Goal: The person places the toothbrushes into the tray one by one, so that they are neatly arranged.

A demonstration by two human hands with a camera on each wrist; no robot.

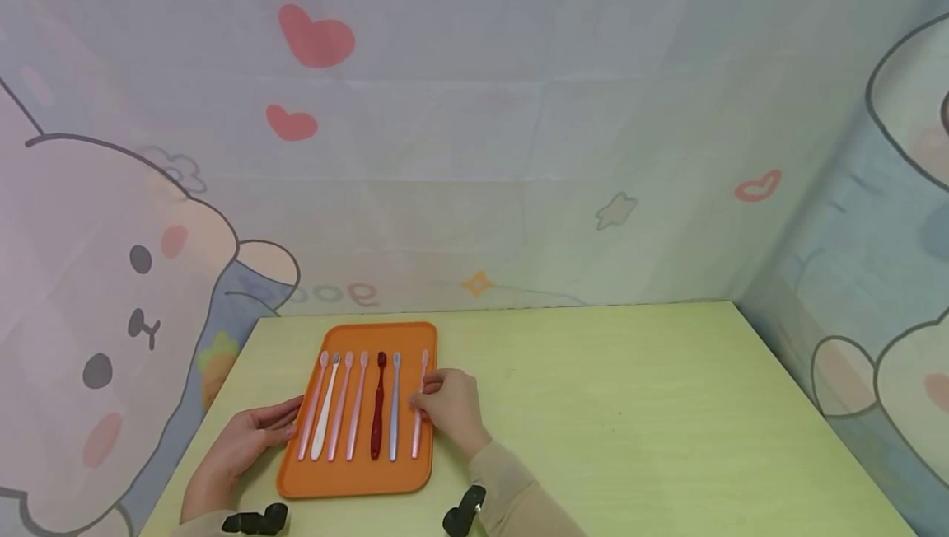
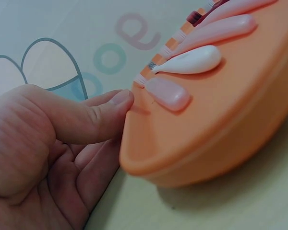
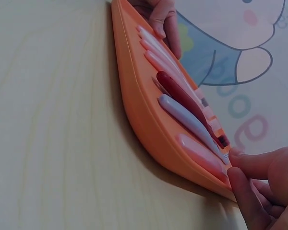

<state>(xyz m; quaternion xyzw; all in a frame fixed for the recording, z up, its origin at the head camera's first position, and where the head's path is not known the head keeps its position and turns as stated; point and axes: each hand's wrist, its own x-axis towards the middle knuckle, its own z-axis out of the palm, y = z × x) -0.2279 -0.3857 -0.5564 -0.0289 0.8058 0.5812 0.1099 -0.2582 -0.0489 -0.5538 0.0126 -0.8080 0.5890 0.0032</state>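
An orange tray (image 1: 356,479) bears several toothbrushes lying side by side, heads toward the far edge. From the left come a pink one, a white toothbrush (image 1: 324,413) and two more pink ones. Past a space lie a dark red toothbrush (image 1: 378,413) and a light blue toothbrush (image 1: 395,413). My left hand (image 1: 240,446) grips the tray's left edge, thumb (image 2: 113,108) at the rim and other fingers partly hidden behind it. At the tray's right side, the thumb and forefinger of my right hand (image 1: 454,408) pinch the rightmost pink toothbrush (image 1: 417,438) around its middle.
The tray stands on the left part of a pale yellow-green table (image 1: 630,413). Behind the table hangs a cloth backdrop (image 1: 519,150) printed with hearts and cartoon animals, and it continues along both sides. A black wrist strap (image 1: 465,510) sits on the right sleeve.
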